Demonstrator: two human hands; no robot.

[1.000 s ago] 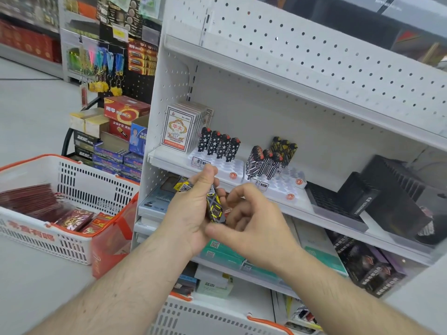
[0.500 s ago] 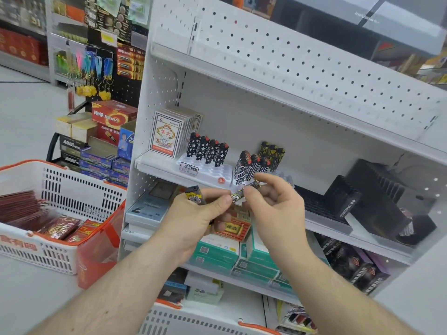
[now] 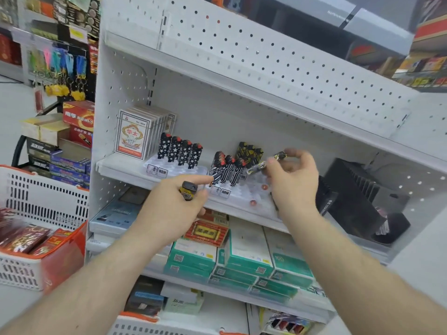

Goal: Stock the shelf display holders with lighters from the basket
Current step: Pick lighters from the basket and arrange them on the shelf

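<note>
Right hand (image 3: 291, 180) pinches a lighter (image 3: 260, 165) over the clear holder (image 3: 260, 201); left hand (image 3: 173, 209) grips spares (image 3: 189, 189). Best seat it upright in a free slot.

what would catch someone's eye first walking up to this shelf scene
Two bare hands reach in at the middle shelf: the right hand pinches a yellow-and-black lighter above the clear display holder, while the left hand grips more lighters. Behind them stand a row of star-patterned lighters beside a stack of card packs. At far left sits a white basket with orange trim.
</note>
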